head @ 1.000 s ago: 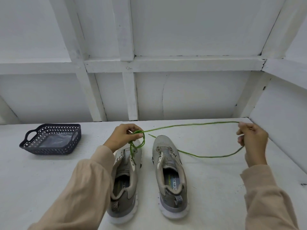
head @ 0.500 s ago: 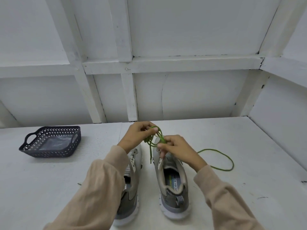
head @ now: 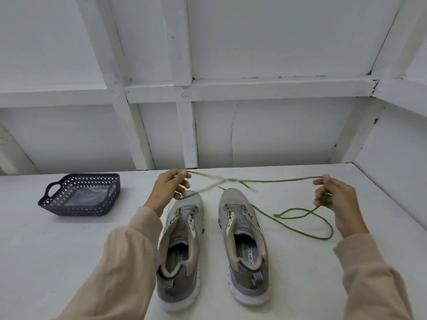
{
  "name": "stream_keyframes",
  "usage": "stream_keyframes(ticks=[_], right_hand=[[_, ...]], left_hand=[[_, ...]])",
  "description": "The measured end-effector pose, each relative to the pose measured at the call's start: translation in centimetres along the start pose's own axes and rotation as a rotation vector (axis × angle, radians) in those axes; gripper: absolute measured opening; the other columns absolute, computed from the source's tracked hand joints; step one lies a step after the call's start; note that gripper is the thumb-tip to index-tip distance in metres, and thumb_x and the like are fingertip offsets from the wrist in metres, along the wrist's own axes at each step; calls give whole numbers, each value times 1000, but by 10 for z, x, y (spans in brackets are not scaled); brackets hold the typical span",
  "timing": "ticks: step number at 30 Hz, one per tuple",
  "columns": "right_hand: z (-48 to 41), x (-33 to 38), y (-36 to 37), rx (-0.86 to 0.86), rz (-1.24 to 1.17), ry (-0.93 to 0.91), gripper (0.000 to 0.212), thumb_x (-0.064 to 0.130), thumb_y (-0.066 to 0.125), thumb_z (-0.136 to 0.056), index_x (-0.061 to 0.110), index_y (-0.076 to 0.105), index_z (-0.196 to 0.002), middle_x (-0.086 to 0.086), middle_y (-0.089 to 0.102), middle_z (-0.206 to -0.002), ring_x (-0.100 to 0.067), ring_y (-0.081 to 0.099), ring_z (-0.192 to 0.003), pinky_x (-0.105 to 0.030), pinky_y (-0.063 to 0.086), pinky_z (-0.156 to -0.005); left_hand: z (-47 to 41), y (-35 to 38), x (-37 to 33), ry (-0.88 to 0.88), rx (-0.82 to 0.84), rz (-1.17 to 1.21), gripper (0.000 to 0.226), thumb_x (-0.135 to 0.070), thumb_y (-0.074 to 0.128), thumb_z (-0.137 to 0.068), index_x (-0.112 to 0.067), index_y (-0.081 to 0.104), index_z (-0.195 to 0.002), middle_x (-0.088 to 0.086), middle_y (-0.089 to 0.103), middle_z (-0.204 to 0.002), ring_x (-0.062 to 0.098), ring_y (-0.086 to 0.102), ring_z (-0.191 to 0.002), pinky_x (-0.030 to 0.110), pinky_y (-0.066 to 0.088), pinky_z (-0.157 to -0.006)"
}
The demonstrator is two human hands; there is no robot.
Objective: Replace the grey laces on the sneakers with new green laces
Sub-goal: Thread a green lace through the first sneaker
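A dark perforated basket [head: 79, 195] with handles sat on the white table [head: 46, 245]; white panelled walls [head: 265, 130] stood behind.

The person wears a loose, long-sleeved top in soft beige fabric. The left sleeve [head: 124, 262] and right sleeve [head: 374, 280] fold in gentle creases and gather into narrower cuffs at the wrists. The left hand [head: 169, 190] and right hand [head: 335, 199] are bare.

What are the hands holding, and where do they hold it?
The green lace: the left hand pinches it at the fingertips, the right hand grips it farther along.
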State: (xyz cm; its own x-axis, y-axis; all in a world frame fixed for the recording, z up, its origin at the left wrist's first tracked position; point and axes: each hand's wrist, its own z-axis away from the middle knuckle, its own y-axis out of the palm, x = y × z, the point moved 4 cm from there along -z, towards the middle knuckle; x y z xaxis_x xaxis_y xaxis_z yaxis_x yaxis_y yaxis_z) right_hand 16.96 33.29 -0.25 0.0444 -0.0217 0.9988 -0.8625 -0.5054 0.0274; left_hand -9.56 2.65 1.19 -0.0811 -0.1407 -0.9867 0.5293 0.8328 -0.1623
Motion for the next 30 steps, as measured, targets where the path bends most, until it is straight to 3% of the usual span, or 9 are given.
stream_keyframes(ticks=[7, 11, 15, 17, 18, 20, 22, 26, 30], right_hand=[[-2, -19, -49, -333, -122, 104, 32, 26, 46, -102, 10, 61, -79, 3, 41, -44, -10, 35, -32, -22, 37, -40], [-6, -24, -60, -377, -107, 110, 30, 26, 47, -102, 7, 61, -85, 6, 43, -42, -8, 36, -31, -18, 37, -36], [-20, -23, -46, -320, -46, 66, 27, 23, 46, -102, 3, 62, -97, -9, 50, -64, -7, 46, -37, -17, 44, -42], [-29, -24, -28, -244, 44, 44, 24, 22, 48, -100, 5, 63, -108, -16, 63, -83, -12, 60, -55, -22, 51, -58], [-33, -27, -18, -206, 141, 55, 26, 23, 53, -98, 7, 60, -117, -18, 65, -103, -19, 65, -77, -29, 53, -73], [-38, -30, 4, -150, 431, 68, 50, 25, 62, -93, 8, 48, -138, -17, 49, -137, -32, 52, -120, -41, 41, -102], [-31, -26, 33, -86, 602, -35, 61, 19, 66, -90, 10, 41, -144, -18, 39, -144, -35, 39, -132, -42, 33, -110], [-8, -25, 94, 228, 604, -184, 25, 10, 66, -88, 15, 67, -112, -9, 54, -123, -20, 50, -114, -27, 35, -95], [-5, -39, 129, 364, 594, -148, 11, 12, 67, -87, 19, 72, -94, -3, 65, -109, -19, 57, -99, -29, 42, -84]], left_hand=[[-3, 2, -1, 14, -10, -6, 26, -23, 46, -102, -12, 60, -83, 1, 45, -63, 7, 33, -41, 14, 26, -42], [-7, -8, -4, 23, 5, 43, 23, -23, 47, -102, -12, 65, -92, -1, 45, -71, 5, 33, -44, 14, 25, -44], [-9, -4, -12, -12, 60, 341, 18, -9, 45, -100, -14, 63, -102, -3, 57, -86, 7, 46, -53, 16, 36, -46], [-13, -1, -13, -33, 53, 441, 26, 0, 43, -99, -13, 64, -104, -4, 59, -91, 8, 52, -59, 18, 43, -49], [-16, 1, -11, -45, 38, 437, 29, 4, 41, -98, -13, 64, -106, -3, 60, -94, 8, 55, -63, 18, 46, -51], [-21, 4, -3, -86, 8, 388, 33, 8, 38, -98, -8, 61, -115, -1, 59, -102, 10, 60, -73, 19, 54, -59], [-25, 7, 10, -142, 24, 317, 35, 11, 40, -96, -3, 55, -125, 4, 59, -111, 16, 64, -85, 23, 58, -69], [-30, 5, 33, -197, 97, -31, 42, 17, 40, -92, -1, 53, -127, 15, 53, -133, 21, 62, -97, 26, 52, -81], [-30, -10, 41, -127, 153, -468, 34, 5, 51, -90, -14, 62, -117, 8, 52, -135, 27, 47, -127, 34, 38, -99]])
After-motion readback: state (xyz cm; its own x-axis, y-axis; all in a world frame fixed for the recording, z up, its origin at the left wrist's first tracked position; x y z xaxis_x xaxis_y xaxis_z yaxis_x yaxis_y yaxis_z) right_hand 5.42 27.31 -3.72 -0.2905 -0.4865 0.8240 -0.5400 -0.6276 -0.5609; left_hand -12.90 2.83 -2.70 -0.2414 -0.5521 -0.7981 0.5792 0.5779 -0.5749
